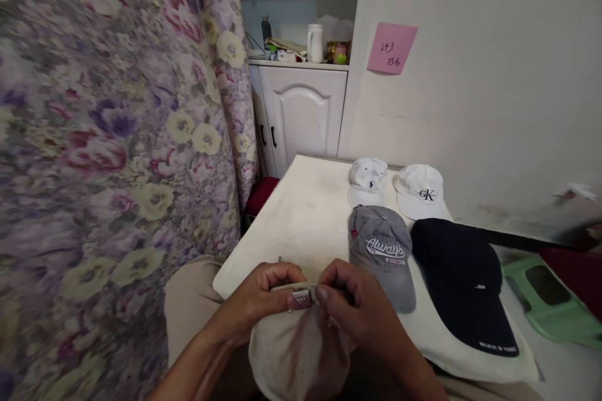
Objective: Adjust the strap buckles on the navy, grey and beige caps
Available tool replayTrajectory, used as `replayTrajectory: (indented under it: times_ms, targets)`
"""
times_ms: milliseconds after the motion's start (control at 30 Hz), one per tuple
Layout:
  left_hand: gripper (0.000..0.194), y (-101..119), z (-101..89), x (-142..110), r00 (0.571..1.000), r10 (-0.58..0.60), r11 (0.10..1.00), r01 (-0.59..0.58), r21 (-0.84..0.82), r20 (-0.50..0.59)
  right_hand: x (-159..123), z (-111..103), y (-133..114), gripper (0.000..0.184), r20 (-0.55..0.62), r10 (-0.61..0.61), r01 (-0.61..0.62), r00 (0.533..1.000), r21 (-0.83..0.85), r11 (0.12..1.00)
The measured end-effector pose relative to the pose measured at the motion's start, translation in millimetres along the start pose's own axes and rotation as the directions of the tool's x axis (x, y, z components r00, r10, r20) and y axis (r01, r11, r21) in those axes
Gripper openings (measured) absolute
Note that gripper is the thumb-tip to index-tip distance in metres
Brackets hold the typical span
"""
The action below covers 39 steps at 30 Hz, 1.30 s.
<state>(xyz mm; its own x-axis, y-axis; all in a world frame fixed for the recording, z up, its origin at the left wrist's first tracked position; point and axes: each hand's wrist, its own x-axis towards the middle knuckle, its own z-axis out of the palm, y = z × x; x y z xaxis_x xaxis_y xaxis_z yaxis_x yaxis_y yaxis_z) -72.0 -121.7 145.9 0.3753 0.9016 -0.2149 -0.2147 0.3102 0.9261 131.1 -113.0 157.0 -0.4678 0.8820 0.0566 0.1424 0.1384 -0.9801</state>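
Low in the middle of the view, over my lap, I hold a beige cap (294,351) by its back strap. A metal buckle (301,299) sits on the strap between my two hands. With thumb and fingers, my left hand (261,294) pinches the strap at the buckle's left side. My right hand (355,304) is closed on the strap just right of the buckle, thumb against it. The cap's crown hangs below my hands. Beyond my right hand lies a grey cap (383,254) with white "Always" lettering.
The cream-covered table (301,213) also bears a white cap (369,180), another white cap (422,191) and a navy cap (461,282). A floral curtain (117,169) hangs at left. A green plastic stool (548,297) stands at right, a white cabinet (305,116) behind.
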Motion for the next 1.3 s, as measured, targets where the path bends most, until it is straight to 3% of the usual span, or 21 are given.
replayTrajectory:
  times_ms: [233, 767, 1033, 1300]
  targets:
    - [0.020, -3, -3.0, 1, 1.000, 0.019, 0.997, -0.019, -0.080, -0.004, 0, 1, -4, 0.019, -0.077, -0.059, 0.064, 0.995, 0.059, 0.996]
    - [0.022, -10, -6.9, 5, 0.996, -0.019, 0.993, 0.009, -0.115, -0.086, -3, 8, -2, 0.015, -0.072, -0.061, 0.061, 0.996, 0.000, 0.998]
    - [0.024, -8, -4.1, 6, 0.994, -0.031, 0.996, 0.022, -0.092, -0.105, -4, 6, -4, 0.014, -0.057, -0.069, 0.065, 0.996, -0.058, 0.996]
    - [0.026, -4, -1.4, 6, 0.996, -0.025, 0.999, 0.022, -0.039, -0.091, 1, -3, -2, 0.011, 0.045, -0.053, 0.056, 0.998, -0.078, 0.995]
